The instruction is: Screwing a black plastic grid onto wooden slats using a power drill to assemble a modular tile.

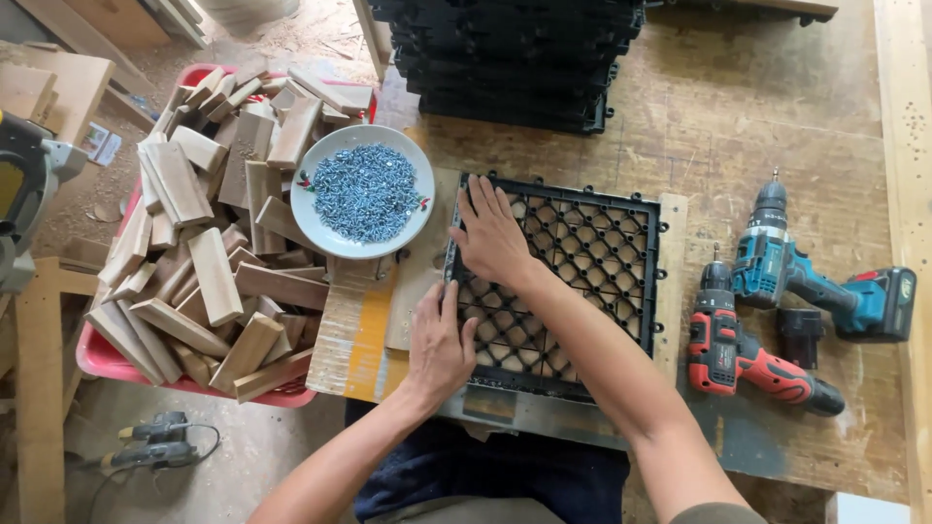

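A black plastic grid tile (582, 262) lies flat on the wooden workbench (777, 126), over wooden slats. My left hand (439, 342) presses flat on the tile's near left edge. My right hand (492, 236) lies flat with fingers spread on the tile's far left part. Neither hand grips anything. A white plate of small silver screws (364, 192) sits just left of the tile.
A red crate (102, 357) heaped with short wooden blocks stands to the left. A stack of black grid tiles (515, 58) sits at the back. A teal drill (806, 277), a red drill (743, 349) and a black battery (800, 335) lie to the right.
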